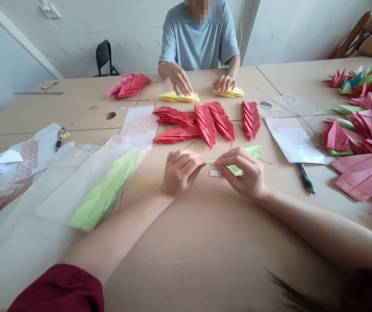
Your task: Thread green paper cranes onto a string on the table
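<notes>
My left hand (183,171) is closed in a pinch on the thin tip of a light green folded paper piece (211,162). From the other side, my right hand (244,173) pinches the same piece between thumb and fingers. More green folded paper (253,151) shows behind my right fingers; whether it belongs to the same piece I cannot tell. A small red-framed label (215,173) lies on the table just below. Stacks of red folded paper (205,125) with white string lie just beyond my hands.
Across the table a person presses yellow folded paper (179,97). At left, a clear bag holds green folded paper (104,190). Label sheets (139,125), a black pen (306,178) and a large heap of pink and red paper pieces (357,130) lie around.
</notes>
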Demonstrator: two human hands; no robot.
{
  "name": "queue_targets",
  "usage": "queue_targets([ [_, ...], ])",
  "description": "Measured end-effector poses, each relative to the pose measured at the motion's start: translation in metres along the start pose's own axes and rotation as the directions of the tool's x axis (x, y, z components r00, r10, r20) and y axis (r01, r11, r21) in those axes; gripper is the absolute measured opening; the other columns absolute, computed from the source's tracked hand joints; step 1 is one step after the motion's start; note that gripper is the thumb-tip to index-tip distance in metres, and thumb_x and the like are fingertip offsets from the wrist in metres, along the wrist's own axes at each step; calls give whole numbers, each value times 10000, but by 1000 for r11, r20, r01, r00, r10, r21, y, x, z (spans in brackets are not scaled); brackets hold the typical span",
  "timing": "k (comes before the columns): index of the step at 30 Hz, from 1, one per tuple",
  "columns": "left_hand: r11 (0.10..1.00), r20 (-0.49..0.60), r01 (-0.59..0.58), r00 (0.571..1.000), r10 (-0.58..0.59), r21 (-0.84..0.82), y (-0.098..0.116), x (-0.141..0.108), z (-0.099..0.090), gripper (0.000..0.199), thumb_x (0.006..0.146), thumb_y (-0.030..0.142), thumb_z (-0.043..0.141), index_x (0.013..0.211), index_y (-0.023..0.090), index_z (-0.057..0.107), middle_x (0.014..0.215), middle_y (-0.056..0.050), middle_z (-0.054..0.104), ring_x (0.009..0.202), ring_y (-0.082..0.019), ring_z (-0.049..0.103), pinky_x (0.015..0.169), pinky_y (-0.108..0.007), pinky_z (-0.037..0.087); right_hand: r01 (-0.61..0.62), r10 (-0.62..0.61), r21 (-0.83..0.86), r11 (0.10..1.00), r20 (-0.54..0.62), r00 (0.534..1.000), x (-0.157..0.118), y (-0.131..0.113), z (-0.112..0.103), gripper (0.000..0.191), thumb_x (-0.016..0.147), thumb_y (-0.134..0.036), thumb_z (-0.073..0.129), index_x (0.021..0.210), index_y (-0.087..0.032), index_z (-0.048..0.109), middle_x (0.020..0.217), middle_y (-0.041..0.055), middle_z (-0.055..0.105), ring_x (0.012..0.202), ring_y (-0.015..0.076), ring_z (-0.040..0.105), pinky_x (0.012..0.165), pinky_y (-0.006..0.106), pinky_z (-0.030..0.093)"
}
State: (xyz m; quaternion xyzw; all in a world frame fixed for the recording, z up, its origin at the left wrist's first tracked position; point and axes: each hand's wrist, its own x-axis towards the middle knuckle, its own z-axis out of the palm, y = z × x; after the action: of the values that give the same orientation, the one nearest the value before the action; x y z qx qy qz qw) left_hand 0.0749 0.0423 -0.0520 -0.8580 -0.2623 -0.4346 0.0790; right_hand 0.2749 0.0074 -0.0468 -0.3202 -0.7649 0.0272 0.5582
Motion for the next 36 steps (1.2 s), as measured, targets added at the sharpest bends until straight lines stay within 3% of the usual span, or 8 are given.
queue_targets([
  [4, 1000, -49, -11, 999, 11, 3, 0, 1, 0, 122, 858, 171, 646, 963, 222, 611, 950, 3, 722, 891, -166, 623, 799, -323, 409, 32, -34, -79, 996, -33, 999, -3, 8, 1, 168, 791, -94, 699, 875, -217, 622, 779, 20, 651, 711, 153, 621, 629, 312, 503],
  [8, 998, -51, -55, 997, 55, 12, 3, 0, 0, 203, 819, 231, 697, 1002, 214, 609, 967, -21, 713, 902, -176, 629, 811, -326, 424, 160, -158, -167, 973, 27, 987, -7, 14, 0, 173, 793, -96, 697, 835, -233, 600, 778, -7, 681, 710, 146, 617, 636, 314, 471],
  [13, 988, -24, -142, 989, 143, 57, 5, -1, -2, 208, 817, 253, 709, 1005, 233, 622, 928, 1, 715, 881, -161, 630, 831, -320, 417, 210, -199, -213, 954, 69, 977, -9, 15, -1, 165, 802, -98, 688, 835, -230, 595, 788, -12, 694, 723, 140, 610, 639, 306, 448],
  [19, 980, 10, -176, 984, 176, 90, 6, 1, -3, 149, 833, 208, 684, 972, 230, 636, 893, 20, 716, 838, -150, 620, 834, -315, 408, 196, -180, -197, 961, 95, 979, -9, 13, 1, 153, 815, -102, 682, 836, -222, 590, 780, -14, 691, 709, 130, 608, 641, 295, 431],
  [28, 981, 22, -164, 987, 162, 106, 5, 1, -3, 190, 845, 124, 603, 1006, 223, 623, 915, 8, 712, 883, -160, 615, 890, -330, 403, 48, -43, -117, 992, 43, 998, -7, 9, 4, 132, 815, -105, 668, 785, -215, 600, 779, -4, 674, 683, 129, 613, 660, 297, 433],
  [36, 995, 34, -86, 996, 85, 47, 2, 0, -1, 224, 845, 184, 621, 1064, 227, 624, 980, -30, 697, 935, -179, 598, 898, -349, 409, 107, -100, -124, 986, 61, 993, -8, 11, 3, 148, 813, -99, 670, 797, -228, 600, 778, -10, 681, 686, 136, 613, 644, 302, 427],
])
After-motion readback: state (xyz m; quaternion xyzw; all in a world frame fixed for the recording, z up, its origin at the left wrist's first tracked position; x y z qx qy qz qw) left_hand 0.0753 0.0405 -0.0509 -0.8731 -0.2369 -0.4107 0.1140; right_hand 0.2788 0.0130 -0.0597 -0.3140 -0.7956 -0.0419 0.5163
